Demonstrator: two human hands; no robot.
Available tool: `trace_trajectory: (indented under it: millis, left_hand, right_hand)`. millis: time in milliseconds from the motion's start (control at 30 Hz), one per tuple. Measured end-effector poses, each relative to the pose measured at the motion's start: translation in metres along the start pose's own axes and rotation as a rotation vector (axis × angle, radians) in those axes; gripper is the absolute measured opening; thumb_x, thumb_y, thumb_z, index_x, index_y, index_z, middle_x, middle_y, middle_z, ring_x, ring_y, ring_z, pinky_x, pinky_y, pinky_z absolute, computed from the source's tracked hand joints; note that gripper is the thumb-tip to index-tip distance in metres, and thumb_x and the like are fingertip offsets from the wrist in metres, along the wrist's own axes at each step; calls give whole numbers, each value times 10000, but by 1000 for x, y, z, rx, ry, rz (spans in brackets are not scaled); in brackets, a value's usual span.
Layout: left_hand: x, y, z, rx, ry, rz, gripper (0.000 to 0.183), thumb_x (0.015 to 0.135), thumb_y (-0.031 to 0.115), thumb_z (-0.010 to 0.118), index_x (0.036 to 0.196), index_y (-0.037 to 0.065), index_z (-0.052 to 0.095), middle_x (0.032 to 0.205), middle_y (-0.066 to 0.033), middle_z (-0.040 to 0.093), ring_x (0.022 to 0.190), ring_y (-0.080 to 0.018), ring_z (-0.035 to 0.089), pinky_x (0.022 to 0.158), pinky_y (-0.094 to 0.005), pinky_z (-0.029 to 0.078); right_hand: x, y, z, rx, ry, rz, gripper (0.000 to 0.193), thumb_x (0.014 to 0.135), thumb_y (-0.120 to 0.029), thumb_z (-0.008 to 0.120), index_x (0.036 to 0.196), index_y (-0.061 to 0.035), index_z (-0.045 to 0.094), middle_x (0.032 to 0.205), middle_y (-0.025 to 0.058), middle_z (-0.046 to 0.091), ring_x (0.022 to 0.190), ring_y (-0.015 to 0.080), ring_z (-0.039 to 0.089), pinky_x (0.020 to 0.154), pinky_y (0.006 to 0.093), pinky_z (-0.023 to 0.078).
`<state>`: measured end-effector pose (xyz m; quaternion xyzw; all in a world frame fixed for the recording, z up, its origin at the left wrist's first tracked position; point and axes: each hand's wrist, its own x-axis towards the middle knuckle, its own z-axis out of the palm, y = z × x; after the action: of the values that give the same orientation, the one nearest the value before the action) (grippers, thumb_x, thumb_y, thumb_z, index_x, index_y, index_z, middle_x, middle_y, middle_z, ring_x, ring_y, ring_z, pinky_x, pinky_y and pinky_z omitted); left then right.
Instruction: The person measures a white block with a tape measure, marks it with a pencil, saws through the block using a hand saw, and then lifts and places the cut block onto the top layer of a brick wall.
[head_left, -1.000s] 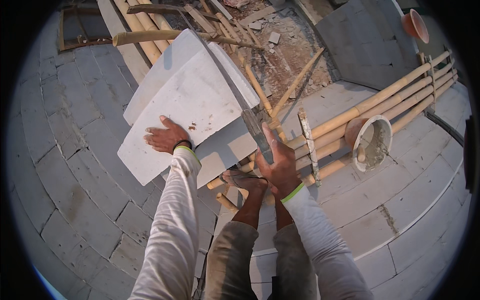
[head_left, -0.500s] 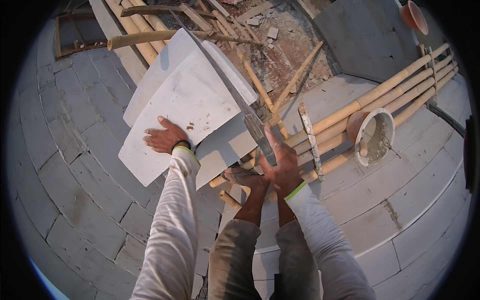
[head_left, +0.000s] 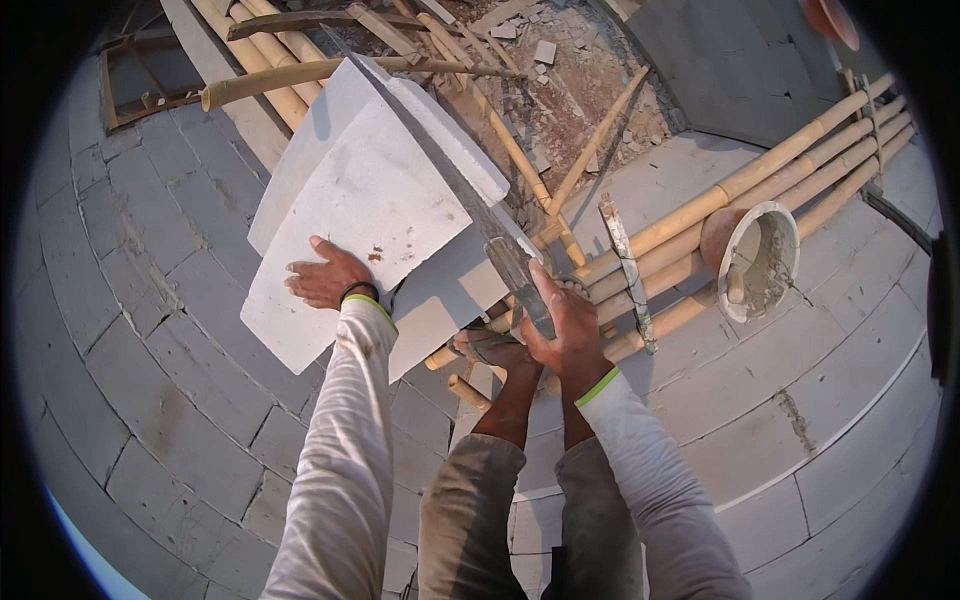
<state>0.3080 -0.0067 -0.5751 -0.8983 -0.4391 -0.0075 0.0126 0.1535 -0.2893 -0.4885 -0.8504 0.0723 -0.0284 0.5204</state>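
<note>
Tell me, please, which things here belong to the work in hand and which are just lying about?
In use:
- left hand pressing flat on the white block
- right hand gripping the long saw laid across the block

Lying about:
- mortar bucket
- bamboo poles
- rubble
- trowel
</note>
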Motion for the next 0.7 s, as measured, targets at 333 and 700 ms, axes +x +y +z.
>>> trace_trajectory:
  millis: [333,700]
  left_hand:
    - [9,-4,6,-13,132,39,825,968,612,338,1478,-36,335,1539,-281,279,1457,-392,221,1170,-517,181]
    - [8,-3,2,38,172,65,797,959,600,361,1411,-54,419,1433,-277,422,1381,-395,351,1115,-512,280]
  right_hand:
    - [-45,9,-24,11,-79,51,697,659,-2,725,1324,66,528,1005,209,687,849,346,688,783,412,546]
    - [-27,15,-10,-64,-43,-29,789,645,-40,788,1378,20,502,1040,163,693,827,288,675,786,373,534]
